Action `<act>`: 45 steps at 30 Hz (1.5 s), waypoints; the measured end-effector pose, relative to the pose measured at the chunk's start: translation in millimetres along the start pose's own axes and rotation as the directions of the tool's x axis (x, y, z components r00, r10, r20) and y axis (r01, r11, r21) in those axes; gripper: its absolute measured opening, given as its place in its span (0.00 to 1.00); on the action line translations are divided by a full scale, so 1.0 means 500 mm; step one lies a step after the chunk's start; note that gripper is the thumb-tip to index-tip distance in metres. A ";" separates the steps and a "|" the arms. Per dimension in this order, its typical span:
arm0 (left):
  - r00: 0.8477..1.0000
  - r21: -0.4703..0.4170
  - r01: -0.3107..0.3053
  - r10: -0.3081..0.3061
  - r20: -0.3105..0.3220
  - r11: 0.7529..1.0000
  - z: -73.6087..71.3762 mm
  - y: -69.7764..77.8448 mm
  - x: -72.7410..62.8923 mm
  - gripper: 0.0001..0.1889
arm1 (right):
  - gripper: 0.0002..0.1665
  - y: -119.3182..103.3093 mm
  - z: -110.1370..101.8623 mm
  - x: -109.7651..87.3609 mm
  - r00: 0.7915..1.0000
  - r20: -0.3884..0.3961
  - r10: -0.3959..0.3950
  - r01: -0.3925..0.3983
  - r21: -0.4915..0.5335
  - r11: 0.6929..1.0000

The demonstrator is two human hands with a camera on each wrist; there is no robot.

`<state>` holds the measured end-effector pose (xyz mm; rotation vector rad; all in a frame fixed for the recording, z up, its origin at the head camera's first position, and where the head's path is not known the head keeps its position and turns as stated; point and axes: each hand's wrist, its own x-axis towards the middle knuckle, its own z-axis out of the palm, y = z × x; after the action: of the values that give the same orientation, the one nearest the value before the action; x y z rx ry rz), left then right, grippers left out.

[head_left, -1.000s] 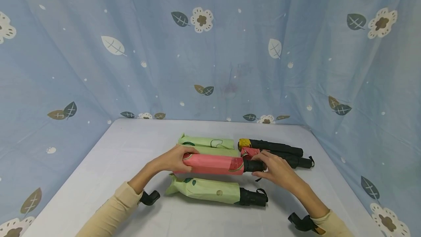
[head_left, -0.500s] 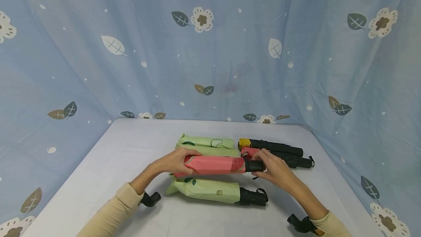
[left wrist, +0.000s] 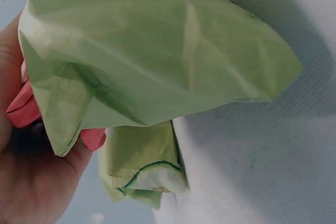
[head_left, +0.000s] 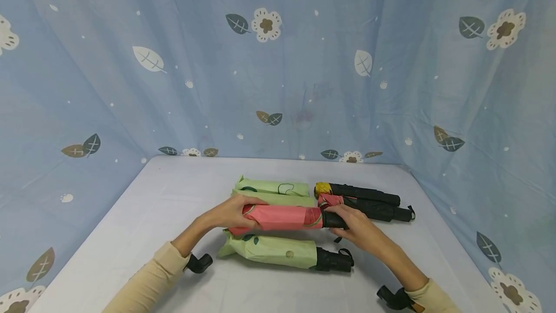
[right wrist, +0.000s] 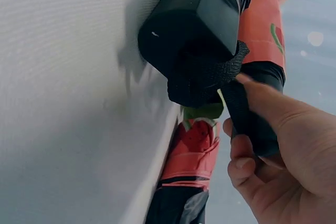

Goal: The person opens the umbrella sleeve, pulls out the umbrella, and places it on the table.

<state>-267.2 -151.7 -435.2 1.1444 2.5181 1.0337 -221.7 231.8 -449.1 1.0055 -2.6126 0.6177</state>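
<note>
A folded umbrella in a pinkish-red watermelon-print sleeve (head_left: 282, 217) lies crosswise between the two hands. At its left end, my left hand (head_left: 236, 212) grips the sleeve from above, the thumb on the near side. My right hand (head_left: 358, 228) holds the black handle (right wrist: 262, 129), thumb on one side and curled fingers on the other in the right wrist view. Just in front lies a green-sleeved umbrella (head_left: 282, 252), its black handle and strap pointing right. Its sleeve end (left wrist: 157, 51) covers much of the left wrist view, partly hiding my left hand (left wrist: 31, 182).
Behind lie two more green umbrellas, the rear one (head_left: 269, 187) close to the nearer one (head_left: 282, 199). At the back right are a black umbrella with a yellow end (head_left: 365, 194) and a black one with a red end (head_left: 378, 210). Everything rests on a white table (head_left: 182, 182).
The right hand has shifted slightly left and toward the near side over the handle. The red umbrella and the left hand have moved only a little.
</note>
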 end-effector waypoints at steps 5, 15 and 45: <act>1.000 -0.006 -0.014 0.014 0.011 1.000 0.001 -0.001 0.001 0.28 | 0.30 -0.005 0.001 0.001 1.000 0.015 0.026 -0.026 -0.009 1.000; 0.998 0.015 -0.062 0.062 0.004 0.998 0.006 -0.006 0.000 0.28 | 0.29 -0.005 -0.010 -0.002 1.000 0.019 -0.011 0.012 -0.027 1.000; 0.999 -0.057 -0.033 0.032 -0.031 0.998 0.010 -0.009 0.000 0.27 | 0.34 -0.004 -0.009 -0.004 0.989 0.047 0.142 -0.135 -0.121 0.983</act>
<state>-267.4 -151.1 -441.9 1.1663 2.4830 1.1317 -218.5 233.9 -445.7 0.8221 -2.7491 0.4666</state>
